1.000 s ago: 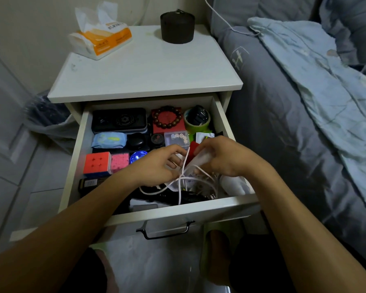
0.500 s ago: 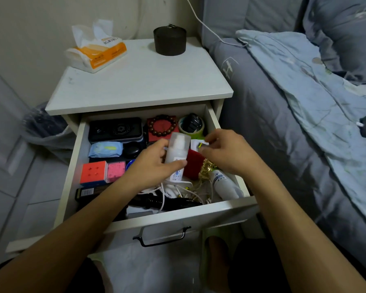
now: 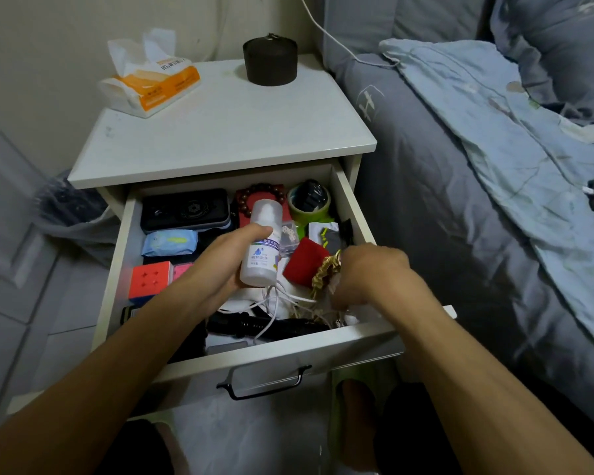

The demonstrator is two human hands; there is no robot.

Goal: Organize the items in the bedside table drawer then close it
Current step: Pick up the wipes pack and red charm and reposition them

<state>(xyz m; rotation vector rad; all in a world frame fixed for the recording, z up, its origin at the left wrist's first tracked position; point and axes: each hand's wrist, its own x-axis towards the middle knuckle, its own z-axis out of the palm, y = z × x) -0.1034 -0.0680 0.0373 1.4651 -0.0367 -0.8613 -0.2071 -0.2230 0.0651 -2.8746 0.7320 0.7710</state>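
Nearest the camera, two bare forearms reach into the pulled-out drawer point(image 3: 343, 332) of a white bedside table point(image 3: 227, 132), its dark handle point(image 3: 264, 383) facing the viewer. Just behind the drawer's front panel lie a black flashlight-like tube point(image 3: 254, 325) and a tangle of white cable point(image 3: 275, 303). The right hand point(image 3: 371, 272) dips into the drawer's right front corner, fingers curled downward among the cable and a gold ribbon point(image 3: 324, 274); what it has hold of, if anything, is hidden by the hand itself. The left hand point(image 3: 216, 269) is wrapped around a white plastic bottle point(image 3: 263, 246) with a blue label, thumb pressed on its side, holding it upright above the middle of the drawer. Beside the bottle sits a red pouch point(image 3: 304, 264), and to the left a colorful puzzle cube point(image 3: 150, 279) rests against the drawer's left side with a pink cube point(image 3: 182, 270) next to it. Farther back are a blue packet of wipes point(image 3: 168, 241), a black case point(image 3: 186, 209), a string of brown beads point(image 3: 251, 193) on a red box, and a green roll of tape point(image 3: 309, 209) with a dark object set inside it. On the tabletop beyond stand an orange-and-white pack of tissues point(image 3: 151, 84) and a round black container point(image 3: 270, 61). To the right runs a bed with grey sheets point(image 3: 426, 200) and a pale blue blanket point(image 3: 511, 132), with a white cord point(image 3: 330, 36) trailing onto it from the wall.
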